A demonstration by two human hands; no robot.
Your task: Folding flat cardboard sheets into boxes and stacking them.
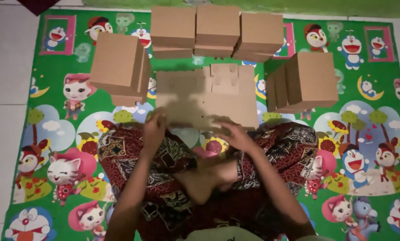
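A flat brown cardboard box blank (207,96) with cut tabs and slots lies on the mat in front of my crossed legs. My left hand (154,128) rests on its near left edge, fingers curled over the cardboard. My right hand (234,135) touches its near right edge, blurred by motion. Both hands are at the blank's front edge, close to my knees.
Stacks of folded cardboard boxes surround the blank: one stack at the left (120,67), several at the back (218,29), one at the right (305,82). All stand on a green cartoon play mat (53,134). White floor tiles (6,89) border the mat's left side.
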